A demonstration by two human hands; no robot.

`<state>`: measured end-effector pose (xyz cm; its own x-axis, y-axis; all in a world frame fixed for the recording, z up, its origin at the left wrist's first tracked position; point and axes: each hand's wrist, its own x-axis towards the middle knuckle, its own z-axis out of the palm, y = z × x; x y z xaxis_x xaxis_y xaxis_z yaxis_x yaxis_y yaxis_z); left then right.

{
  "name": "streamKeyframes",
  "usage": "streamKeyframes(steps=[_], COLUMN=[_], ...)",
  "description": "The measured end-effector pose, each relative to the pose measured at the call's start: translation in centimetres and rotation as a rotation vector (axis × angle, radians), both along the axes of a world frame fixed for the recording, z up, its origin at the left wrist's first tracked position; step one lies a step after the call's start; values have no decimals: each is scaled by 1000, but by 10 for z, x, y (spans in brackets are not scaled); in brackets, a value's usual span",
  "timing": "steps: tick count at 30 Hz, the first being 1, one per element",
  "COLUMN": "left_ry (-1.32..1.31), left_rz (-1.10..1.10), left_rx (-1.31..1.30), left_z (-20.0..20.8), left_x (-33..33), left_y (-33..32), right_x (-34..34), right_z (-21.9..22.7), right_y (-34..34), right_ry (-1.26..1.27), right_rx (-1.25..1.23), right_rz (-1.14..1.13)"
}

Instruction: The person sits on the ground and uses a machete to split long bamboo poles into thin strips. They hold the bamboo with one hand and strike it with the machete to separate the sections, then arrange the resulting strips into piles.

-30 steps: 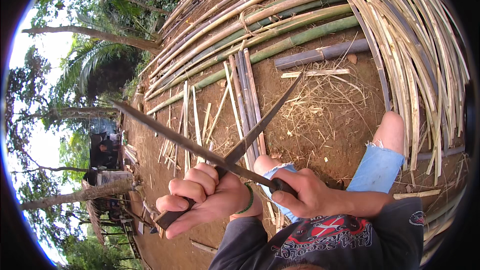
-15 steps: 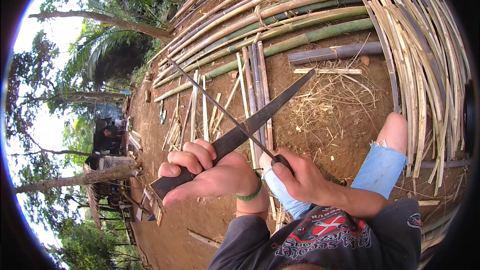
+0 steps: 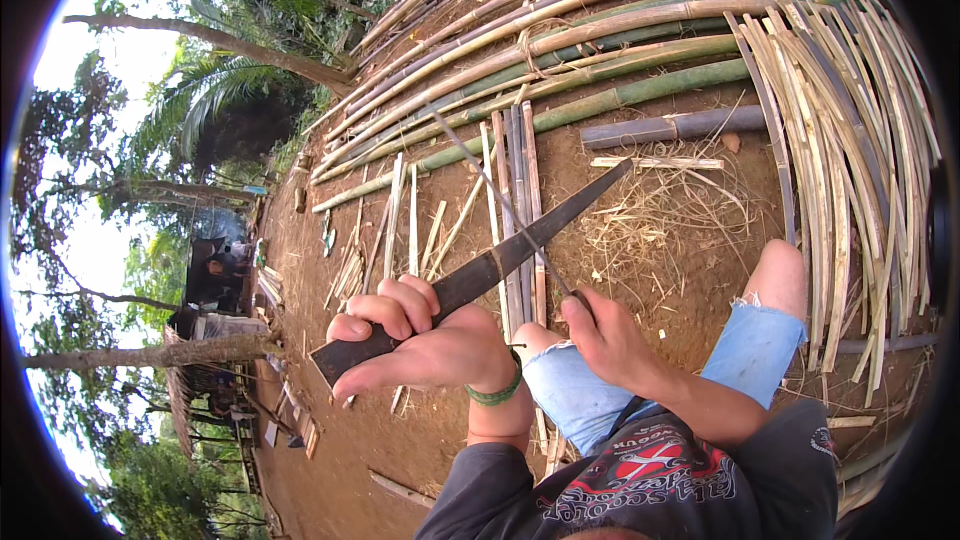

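Observation:
My left hand (image 3: 430,340) is closed round the wide, square end of a long dark flat piece (image 3: 560,215), which looks like a wooden knife sheath. It tapers to a point at the upper right and has a lighter band near its middle. My right hand (image 3: 610,340) grips the dark handle of a long thin knife (image 3: 470,155), seen nearly edge-on. Its slim blade slants to the upper left and crosses in front of the dark piece; whether they touch I cannot tell.
Long bamboo poles (image 3: 640,90) lie across the ground at the far side. Split bamboo strips (image 3: 830,170) are heaped at right, near a short dark bamboo length (image 3: 680,127) and pale shavings (image 3: 670,215). More strips (image 3: 515,190) lie beyond my hands. A person (image 3: 217,266) is at far left.
My right hand has shifted slightly right, and the thin knife's tip has swung to the right. My left hand with the dark piece has moved only a little.

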<state>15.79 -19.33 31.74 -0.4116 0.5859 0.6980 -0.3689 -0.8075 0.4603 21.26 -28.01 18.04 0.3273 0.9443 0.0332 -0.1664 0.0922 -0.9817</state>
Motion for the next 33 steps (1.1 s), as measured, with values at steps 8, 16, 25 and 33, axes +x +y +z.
streamKeyframes(steps=[8,16,25,33], left_ry=[-49,-12,11,25], left_rz=[-66,-183,-187,-207], left_rx=[109,148,164,180], left_z=[-1,-3,-3,-4], left_x=[-5,-4,-7,-13], left_y=[3,4,13,24], right_x=[-5,-2,-3,-10], right_z=[-2,-7,-6,3], right_y=[-11,-14,-9,-14], right_ry=[-59,-31,4,-134], right_rx=[62,9,16,218], right_rz=[70,54,48,56])
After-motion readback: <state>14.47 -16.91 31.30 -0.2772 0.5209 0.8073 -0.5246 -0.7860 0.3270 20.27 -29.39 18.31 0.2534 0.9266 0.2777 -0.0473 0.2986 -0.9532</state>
